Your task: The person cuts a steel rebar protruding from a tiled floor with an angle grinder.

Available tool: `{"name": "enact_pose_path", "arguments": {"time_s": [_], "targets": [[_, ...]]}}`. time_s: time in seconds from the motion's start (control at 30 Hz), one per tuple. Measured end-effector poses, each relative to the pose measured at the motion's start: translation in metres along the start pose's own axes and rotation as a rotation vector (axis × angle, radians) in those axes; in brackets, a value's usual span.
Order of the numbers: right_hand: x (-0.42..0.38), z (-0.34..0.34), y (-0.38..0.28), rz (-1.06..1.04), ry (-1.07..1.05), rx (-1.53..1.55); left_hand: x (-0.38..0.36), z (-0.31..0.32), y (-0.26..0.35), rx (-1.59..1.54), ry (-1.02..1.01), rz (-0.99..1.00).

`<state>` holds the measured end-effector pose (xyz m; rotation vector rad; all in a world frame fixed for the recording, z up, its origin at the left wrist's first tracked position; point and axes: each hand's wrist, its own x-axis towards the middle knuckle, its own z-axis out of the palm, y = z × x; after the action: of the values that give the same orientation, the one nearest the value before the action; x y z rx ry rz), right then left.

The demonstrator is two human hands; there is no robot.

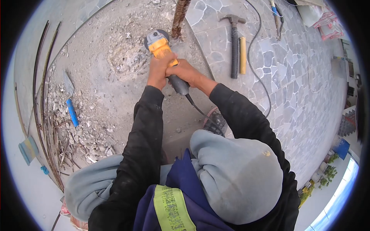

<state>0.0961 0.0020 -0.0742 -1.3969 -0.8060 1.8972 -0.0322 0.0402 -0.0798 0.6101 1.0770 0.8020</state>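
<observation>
A yellow and black angle grinder (pixel 159 47) is held out in front of me, its dark disc pointing away. My left hand (pixel 158 71) wraps around the yellow body just behind the grey head. Farther back, my right hand (pixel 185 71) closes around the grip, its fingers meeting the left hand. The disc sits close to the base of a rusty steel bar bundle (pixel 179 19) that rises from the broken concrete (pixel 127 57). A black cord (pixel 196 107) runs from the tool's rear toward my knee.
A hammer (pixel 234 48) and a yellow rod (pixel 243 56) lie on the stone-patterned floor (pixel 285 92) to the right, beside a long cable (pixel 252 42). On the left are a blue-handled trowel (pixel 72 112), rubble (pixel 90 134) and long rusty rods (pixel 43 92). A bucket (pixel 216 120) stands by my knee.
</observation>
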Motion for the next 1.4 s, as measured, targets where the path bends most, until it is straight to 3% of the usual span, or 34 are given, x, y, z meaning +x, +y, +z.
{"name": "enact_pose_path", "arguments": {"time_s": [0.17, 0.23, 0.3, 0.37, 0.43, 0.47, 0.5, 0.53, 0.63, 0.83, 1.4], "targets": [[-0.003, 0.0, -0.017, -0.013, 0.026, -0.138, 0.0, 0.001, 0.002, -0.178, -0.056, -0.016], [-0.011, 0.0, -0.031, -0.196, 0.004, -0.482, -0.003, 0.0, 0.003, -0.288, -0.073, -0.046], [-0.025, 0.0, -0.046, -0.198, -0.034, -0.445, -0.012, -0.003, 0.003, -0.501, -0.235, 0.045], [-0.029, -0.002, -0.05, -0.199, -0.073, -0.406, -0.013, -0.001, 0.002, -0.585, -0.271, 0.075], [-0.025, -0.003, -0.055, -0.195, 0.033, -0.773, -0.01, 0.0, -0.001, -0.665, -0.309, 0.114], [-0.025, -0.001, -0.056, -0.199, 0.031, -0.771, -0.006, 0.001, -0.001, -0.653, -0.185, 0.056], [-0.027, 0.003, -0.061, -0.159, 0.096, -0.97, -0.001, 0.003, -0.001, -0.641, -0.062, 0.001], [-0.028, 0.006, -0.063, -0.116, 0.165, -1.166, 0.004, 0.006, -0.001, -0.64, -0.062, 0.004], [-0.033, 0.0, -0.067, -0.16, 0.153, -1.266, 0.012, 0.015, -0.003, -0.622, 0.021, -0.093], [-0.036, 0.002, -0.051, -0.216, 0.26, -1.358, 0.023, 0.012, -0.017, -0.707, -0.065, -0.13], [-0.035, -0.006, -0.057, -0.197, 0.233, -1.375, 0.039, 0.017, -0.031, -0.729, -0.068, -0.242]]}}
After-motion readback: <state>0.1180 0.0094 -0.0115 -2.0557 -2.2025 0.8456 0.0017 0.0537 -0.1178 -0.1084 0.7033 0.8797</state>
